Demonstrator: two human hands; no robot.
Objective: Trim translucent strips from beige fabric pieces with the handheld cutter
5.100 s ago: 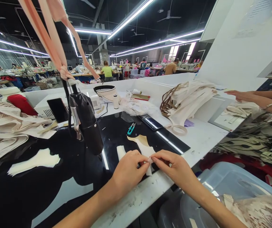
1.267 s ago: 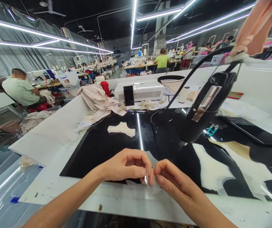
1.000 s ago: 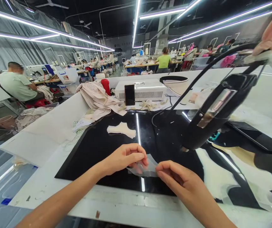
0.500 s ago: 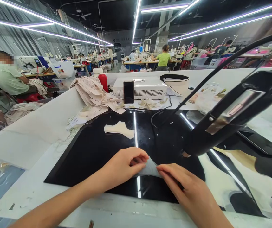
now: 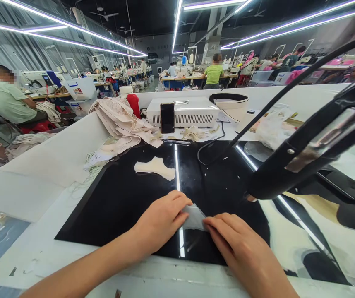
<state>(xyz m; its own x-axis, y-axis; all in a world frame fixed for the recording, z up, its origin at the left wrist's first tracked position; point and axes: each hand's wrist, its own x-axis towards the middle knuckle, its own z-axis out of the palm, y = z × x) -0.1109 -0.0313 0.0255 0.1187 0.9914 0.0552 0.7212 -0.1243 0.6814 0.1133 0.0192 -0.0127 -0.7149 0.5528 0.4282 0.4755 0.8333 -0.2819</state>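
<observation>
A small, thin, greyish piece of fabric (image 5: pixel 194 218) is stretched between my two hands, just above or on the glossy black board (image 5: pixel 118 198). My left hand (image 5: pixel 166 219) pinches its left end between thumb and fingers. At its right end my right hand (image 5: pixel 236 238) grips the edge with thumb and fingertips. The fingers partly cover both ends. Beyond my left hand, a cream cut-out piece (image 5: pixel 155 167) lies flat on the board.
At the right a thick black arm-like device (image 5: pixel 301 153) with a cable slants over the board. Behind stand a white vented box (image 5: pixel 193 112), a phone (image 5: pixel 167 118), a cream round container (image 5: pixel 231 108) and heaped beige fabric (image 5: pixel 121 120). Pale sheets (image 5: pixel 283 236) lie at the right.
The fabric between my hands shows more of its surface, its left part now more exposed. My hands have barely shifted. The black device appears slightly further right as the view moved.
</observation>
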